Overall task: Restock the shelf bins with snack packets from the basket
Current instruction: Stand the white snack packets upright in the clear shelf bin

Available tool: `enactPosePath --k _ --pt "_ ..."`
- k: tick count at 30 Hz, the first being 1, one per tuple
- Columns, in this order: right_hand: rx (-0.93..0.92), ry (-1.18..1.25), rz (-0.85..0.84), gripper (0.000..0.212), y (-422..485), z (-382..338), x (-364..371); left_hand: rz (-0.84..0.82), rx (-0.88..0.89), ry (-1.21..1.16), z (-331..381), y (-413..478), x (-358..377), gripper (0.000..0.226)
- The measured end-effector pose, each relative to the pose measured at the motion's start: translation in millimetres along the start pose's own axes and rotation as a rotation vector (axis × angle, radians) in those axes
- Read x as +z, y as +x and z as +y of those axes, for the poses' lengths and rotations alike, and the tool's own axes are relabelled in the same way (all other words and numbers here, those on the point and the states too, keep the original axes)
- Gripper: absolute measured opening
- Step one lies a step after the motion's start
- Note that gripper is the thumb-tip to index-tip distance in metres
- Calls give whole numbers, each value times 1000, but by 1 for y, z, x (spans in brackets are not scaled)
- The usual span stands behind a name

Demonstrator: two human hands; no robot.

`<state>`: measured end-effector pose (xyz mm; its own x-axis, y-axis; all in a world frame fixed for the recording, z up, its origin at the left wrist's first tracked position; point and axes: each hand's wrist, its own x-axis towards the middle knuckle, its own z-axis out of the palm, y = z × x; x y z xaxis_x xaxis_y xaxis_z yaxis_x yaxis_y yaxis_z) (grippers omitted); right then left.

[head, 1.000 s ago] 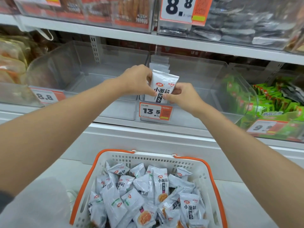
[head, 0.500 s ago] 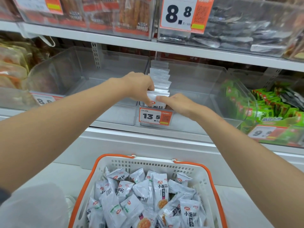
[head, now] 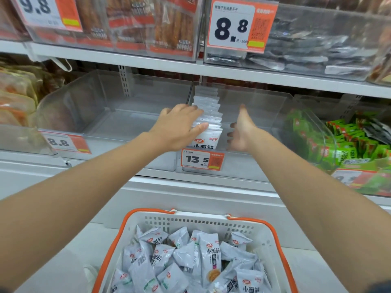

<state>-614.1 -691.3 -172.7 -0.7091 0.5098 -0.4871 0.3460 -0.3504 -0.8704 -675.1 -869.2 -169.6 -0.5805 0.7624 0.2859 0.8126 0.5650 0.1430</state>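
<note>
A row of white snack packets (head: 208, 121) stands upright along the left side of a clear shelf bin (head: 264, 115) labelled 13.5. My left hand (head: 179, 125) lies flat against the left of the row, thumb touching the front packet. To the right of the row, my right hand (head: 241, 132) is spread inside the bin, fingers straight, holding nothing and apart from the packets. Below, a white basket (head: 190, 220) with orange handles holds several more white packets (head: 209, 259).
A clear bin (head: 118, 115) with an 8.8 tag sits to the left with nothing visible inside. Green packets (head: 347, 144) fill the bin on the right. An upper shelf edge (head: 190, 68) overhangs the bins. Orange-tinted packs (head: 14, 96) sit at far left.
Both hands lowered a white packet into the front of the row and let go. The right hand has moved off to the right and spread; the left now rests flat against the row.
</note>
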Motion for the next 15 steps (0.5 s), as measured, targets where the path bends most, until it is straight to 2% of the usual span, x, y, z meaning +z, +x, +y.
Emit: enactPosePath --k 2,4,8,11,13,15 --pt "65 71 -109 95 10 0 14 -11 -6 10 -2 -1 7 57" --pt "72 51 -192 91 9 2 31 -5 -12 0 -4 -2 12 57" --pt "34 12 -211 80 11 4 39 13 -14 -35 -5 -1 16 56" --pt "47 57 -266 82 11 3 28 11 -24 -37 -4 0 15 55" --pt "-5 -18 -101 76 8 5 21 -13 -36 -62 -2 -2 14 56" --pt "-151 -183 101 67 0 6 13 -12 -63 -114 0 -5 15 59"
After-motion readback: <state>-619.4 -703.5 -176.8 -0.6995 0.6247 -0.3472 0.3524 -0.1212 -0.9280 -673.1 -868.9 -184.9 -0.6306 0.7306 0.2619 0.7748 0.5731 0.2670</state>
